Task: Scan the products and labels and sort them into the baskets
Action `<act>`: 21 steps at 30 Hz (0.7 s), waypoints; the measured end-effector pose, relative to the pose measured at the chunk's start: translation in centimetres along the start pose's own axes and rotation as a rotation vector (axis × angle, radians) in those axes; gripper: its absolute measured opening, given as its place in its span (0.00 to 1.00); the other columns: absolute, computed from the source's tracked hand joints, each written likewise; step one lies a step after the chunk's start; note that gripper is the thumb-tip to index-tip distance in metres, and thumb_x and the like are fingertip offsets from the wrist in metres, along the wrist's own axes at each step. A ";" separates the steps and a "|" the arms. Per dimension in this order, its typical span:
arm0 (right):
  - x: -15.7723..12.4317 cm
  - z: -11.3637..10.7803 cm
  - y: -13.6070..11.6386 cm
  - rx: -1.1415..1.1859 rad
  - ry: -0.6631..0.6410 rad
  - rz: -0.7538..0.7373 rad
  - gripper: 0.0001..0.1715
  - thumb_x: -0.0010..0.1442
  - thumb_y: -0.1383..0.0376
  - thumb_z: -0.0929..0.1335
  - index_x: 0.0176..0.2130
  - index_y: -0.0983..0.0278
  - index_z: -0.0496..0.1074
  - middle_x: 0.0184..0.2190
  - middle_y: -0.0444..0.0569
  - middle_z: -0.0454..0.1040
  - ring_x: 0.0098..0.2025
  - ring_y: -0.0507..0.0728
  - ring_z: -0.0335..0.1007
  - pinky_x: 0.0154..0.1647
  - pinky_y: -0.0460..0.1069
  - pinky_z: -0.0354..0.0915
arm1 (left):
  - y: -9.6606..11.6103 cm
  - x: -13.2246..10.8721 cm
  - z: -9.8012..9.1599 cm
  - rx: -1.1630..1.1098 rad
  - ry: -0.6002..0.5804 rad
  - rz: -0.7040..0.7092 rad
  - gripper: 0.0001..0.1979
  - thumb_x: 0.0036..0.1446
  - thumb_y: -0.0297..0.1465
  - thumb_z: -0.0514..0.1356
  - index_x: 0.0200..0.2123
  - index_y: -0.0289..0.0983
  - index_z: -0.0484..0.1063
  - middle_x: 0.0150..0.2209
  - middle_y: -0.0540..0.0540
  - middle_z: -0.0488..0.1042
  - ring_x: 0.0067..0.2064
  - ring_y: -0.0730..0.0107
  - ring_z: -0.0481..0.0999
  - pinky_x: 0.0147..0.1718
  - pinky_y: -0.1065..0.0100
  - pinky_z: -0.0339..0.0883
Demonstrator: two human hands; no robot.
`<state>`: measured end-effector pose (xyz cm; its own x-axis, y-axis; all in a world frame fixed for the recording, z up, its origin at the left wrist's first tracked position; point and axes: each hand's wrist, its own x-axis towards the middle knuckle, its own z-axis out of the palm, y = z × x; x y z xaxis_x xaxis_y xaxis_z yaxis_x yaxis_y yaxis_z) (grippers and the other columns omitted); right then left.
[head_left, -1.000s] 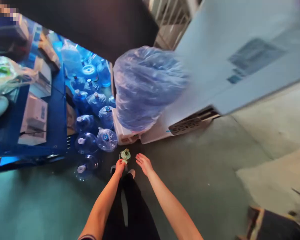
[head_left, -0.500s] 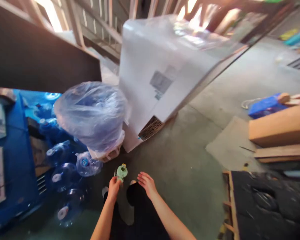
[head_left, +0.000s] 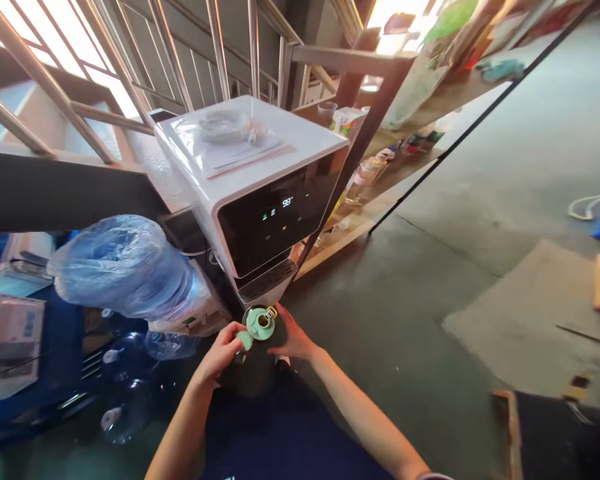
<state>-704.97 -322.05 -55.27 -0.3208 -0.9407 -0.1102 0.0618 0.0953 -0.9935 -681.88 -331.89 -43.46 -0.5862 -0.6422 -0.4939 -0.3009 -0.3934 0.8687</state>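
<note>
A dark bottle with a pale green lid [head_left: 259, 323] stands just under the front of a white water dispenser [head_left: 253, 193] whose black panel shows lit digits. My left hand [head_left: 221, 352] is curled around the bottle's left side, fingers at the flipped-open green cap. My right hand [head_left: 294, 337] grips the bottle from the right, fingers wrapped behind it. The bottle's body is mostly hidden between my hands and lap.
A large water jug wrapped in blue plastic [head_left: 125, 267] sits on a second machine at left. Empty jugs [head_left: 125, 360] lie on the floor below. A metal stair railing [head_left: 130, 73] rises behind. Cluttered shelves [head_left: 410, 100] run right; cardboard [head_left: 530, 320] lies on the concrete floor.
The view swung up from the floor to the dispenser's front. The bottle came up to the dispenser, and my right hand, open beside it before, now holds it.
</note>
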 end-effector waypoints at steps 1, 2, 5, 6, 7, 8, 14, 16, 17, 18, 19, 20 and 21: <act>0.6 -1.1 -1.4 -0.012 -0.089 -0.050 0.71 0.17 0.62 0.89 0.62 0.61 0.77 0.70 0.58 0.70 0.75 0.77 0.59 0.79 0.68 0.50 | 1.5 -0.6 0.6 0.029 -0.050 0.004 0.17 0.46 0.31 0.59 0.41 0.35 0.76 0.32 0.49 0.76 0.33 0.70 0.73 0.33 0.71 0.65; 1.0 -2.0 -2.6 -0.019 -0.168 -0.095 0.71 0.17 0.61 0.89 0.63 0.61 0.77 0.70 0.58 0.71 0.74 0.78 0.61 0.78 0.68 0.52 | 2.9 -1.2 0.9 0.053 -0.102 0.009 0.17 0.47 0.30 0.59 0.42 0.35 0.77 0.33 0.49 0.76 0.34 0.70 0.72 0.33 0.71 0.64; 1.1 -3.5 -5.3 -0.031 -0.329 -0.210 0.69 0.24 0.60 0.89 0.65 0.62 0.75 0.66 0.59 0.75 0.68 0.77 0.69 0.74 0.67 0.61 | 6.8 -3.4 1.3 0.165 -0.220 0.034 0.15 0.50 0.29 0.60 0.43 0.35 0.77 0.35 0.48 0.77 0.36 0.69 0.73 0.36 0.71 0.63; 0.8 -3.7 -5.9 -0.035 -0.352 -0.240 0.68 0.27 0.60 0.89 0.66 0.62 0.74 0.64 0.59 0.76 0.66 0.76 0.72 0.72 0.66 0.64 | 7.9 -4.1 1.3 0.247 -0.228 0.054 0.13 0.55 0.31 0.61 0.43 0.35 0.77 0.36 0.47 0.78 0.38 0.68 0.74 0.38 0.70 0.65; 0.4 -3.7 -6.3 -0.040 -0.363 -0.266 0.67 0.29 0.61 0.89 0.66 0.61 0.73 0.63 0.58 0.77 0.64 0.75 0.73 0.70 0.65 0.66 | 9.1 -4.9 1.4 0.351 -0.214 0.088 0.12 0.59 0.34 0.62 0.44 0.36 0.78 0.38 0.46 0.79 0.40 0.65 0.75 0.41 0.68 0.66; 0.0 -3.6 -6.6 -0.046 -0.365 -0.287 0.65 0.31 0.62 0.88 0.66 0.60 0.72 0.62 0.58 0.78 0.63 0.74 0.75 0.67 0.64 0.68 | 10.1 -5.5 1.5 0.465 -0.181 0.133 0.14 0.63 0.38 0.63 0.47 0.36 0.80 0.42 0.44 0.81 0.43 0.62 0.77 0.44 0.66 0.68; -2.0 -0.8 -6.2 -0.046 -0.291 -0.326 0.65 0.38 0.60 0.88 0.69 0.59 0.66 0.63 0.60 0.75 0.62 0.74 0.75 0.64 0.64 0.70 | 12.3 -5.9 4.6 0.881 -0.044 0.368 0.50 0.41 0.41 0.82 0.68 0.41 0.73 0.64 0.35 0.75 0.63 0.34 0.74 0.63 0.47 0.66; -2.3 0.0 -5.2 -0.022 -0.269 -0.317 0.67 0.41 0.58 0.87 0.72 0.58 0.61 0.66 0.62 0.72 0.65 0.73 0.72 0.67 0.65 0.69 | 11.7 -4.9 5.5 0.962 0.004 0.352 0.42 0.43 0.37 0.80 0.63 0.40 0.77 0.57 0.35 0.79 0.58 0.35 0.76 0.58 0.49 0.70; -2.4 0.3 -4.6 -0.007 -0.263 -0.309 0.69 0.42 0.57 0.87 0.73 0.58 0.59 0.67 0.63 0.71 0.65 0.73 0.72 0.67 0.65 0.68 | 11.4 -4.4 5.7 1.004 0.025 0.340 0.38 0.45 0.36 0.78 0.61 0.40 0.78 0.55 0.36 0.80 0.57 0.37 0.77 0.56 0.51 0.72; -2.5 0.4 -4.1 0.004 -0.269 -0.301 0.72 0.41 0.56 0.88 0.74 0.57 0.57 0.67 0.62 0.70 0.66 0.73 0.71 0.68 0.66 0.68 | 11.0 -4.0 5.7 1.052 0.031 0.332 0.36 0.46 0.37 0.77 0.60 0.40 0.78 0.55 0.37 0.80 0.57 0.40 0.77 0.54 0.53 0.72; -2.5 0.4 -3.6 0.008 -0.285 -0.297 0.76 0.39 0.55 0.88 0.75 0.57 0.55 0.67 0.62 0.70 0.66 0.73 0.71 0.68 0.66 0.67 | 10.7 -3.7 5.6 1.106 0.016 0.328 0.35 0.48 0.38 0.76 0.60 0.40 0.77 0.55 0.38 0.80 0.57 0.42 0.77 0.54 0.54 0.73; -2.5 0.3 -3.0 0.002 -0.301 -0.299 0.79 0.36 0.55 0.89 0.76 0.56 0.54 0.68 0.62 0.69 0.66 0.73 0.71 0.68 0.66 0.68 | 10.4 -3.5 5.5 1.162 -0.013 0.325 0.35 0.50 0.40 0.75 0.61 0.40 0.76 0.56 0.39 0.79 0.57 0.44 0.76 0.54 0.55 0.73; -2.5 0.2 -2.5 -0.014 -0.308 -0.307 0.81 0.34 0.54 0.89 0.76 0.56 0.54 0.68 0.61 0.70 0.66 0.72 0.71 0.68 0.66 0.68 | 10.1 -3.3 5.4 1.215 -0.043 0.324 0.35 0.52 0.41 0.74 0.62 0.40 0.74 0.57 0.40 0.79 0.58 0.46 0.76 0.54 0.56 0.74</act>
<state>-704.11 -320.00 -52.47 -0.0249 -0.9792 0.2014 -0.0057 -0.2013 -0.9795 -686.99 -330.19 -32.86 -0.7798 -0.5648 -0.2700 -0.6222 0.6515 0.4341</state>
